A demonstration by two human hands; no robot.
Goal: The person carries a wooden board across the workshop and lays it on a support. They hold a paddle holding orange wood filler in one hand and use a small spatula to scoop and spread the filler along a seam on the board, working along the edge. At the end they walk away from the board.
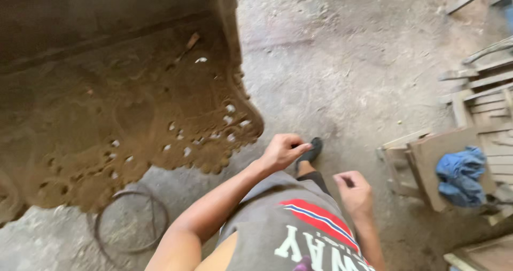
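While both hands (282, 151) (354, 192) curl loosely, apparently empty-gripped, brown sand (107, 121) lies pitted.

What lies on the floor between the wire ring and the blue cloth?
In the head view, between the wire ring and the blue cloth are the person's own body, left hand, right hand and a dark shoe on the concrete floor.
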